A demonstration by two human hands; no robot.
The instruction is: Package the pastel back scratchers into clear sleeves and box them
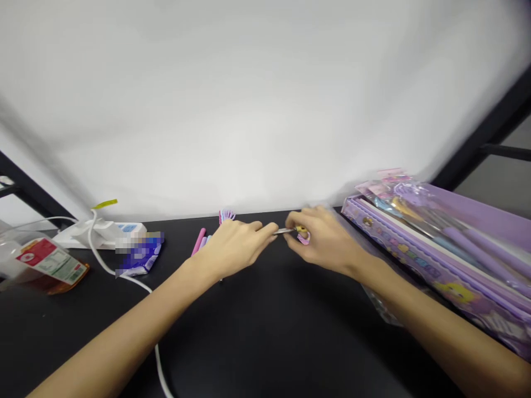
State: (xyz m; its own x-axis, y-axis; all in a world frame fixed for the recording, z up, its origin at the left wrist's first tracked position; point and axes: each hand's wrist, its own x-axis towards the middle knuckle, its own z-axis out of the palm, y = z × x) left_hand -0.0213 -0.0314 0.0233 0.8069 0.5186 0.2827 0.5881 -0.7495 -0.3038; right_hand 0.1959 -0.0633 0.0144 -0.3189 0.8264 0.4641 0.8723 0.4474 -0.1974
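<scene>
Over the black desk, my left hand (236, 247) pinches the left end of a thin metal rod that looks like part of a telescopic back scratcher (283, 231). My right hand (327, 239) is closed around its other end, where yellow and pink parts show between the fingers. Much of the held piece is hidden by my hands. Beyond my left hand lie more slim pink, lilac and blue handles (199, 241), with claw-like pink and lilac heads (226, 215) near the wall; my left hand covers their middle.
At right, a purple box (394, 251) bears bagged back scratchers (440, 221), with clear plastic wrap (384, 309) beside it. Left are a white power strip (133, 228), a blue packet (143, 255), a labelled bottle (53, 265) and a white cable (160, 359). A white wall (249, 110) stands behind.
</scene>
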